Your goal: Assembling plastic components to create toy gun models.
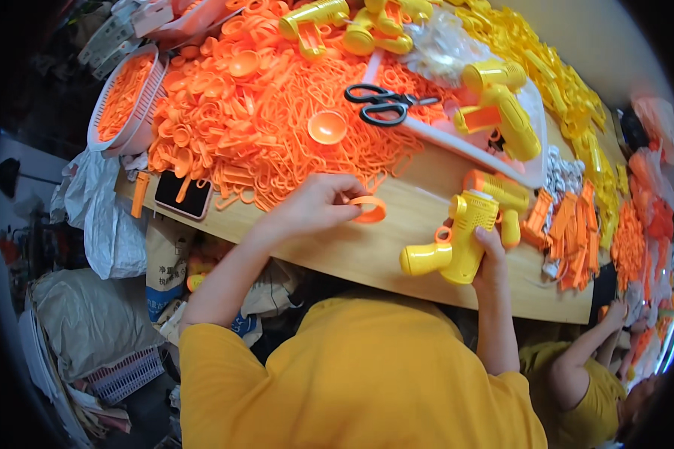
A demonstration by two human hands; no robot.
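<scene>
Over the front of the table, my left hand (320, 203) pinches an orange plastic ring (378, 212) between thumb and fingers. To the right, my right hand (491, 258) grips a yellow plastic toy gun body (468, 224) with its handle pointing left. A small orange ring shows on the side of that body. Just behind it lies another toy gun body, yellow with an orange end (502, 191). Part of my right hand's fingers is hidden behind the piece it holds.
A large heap of orange plastic parts (277, 135) covers the table's left and middle. Black-handled scissors (386, 103) lie by a white tray (535, 161). Orange strips (577, 232) and yellow parts (554, 75) are on the right. A phone (183, 194) lies near the left edge. A co-worker's arm (584, 352) shows lower right.
</scene>
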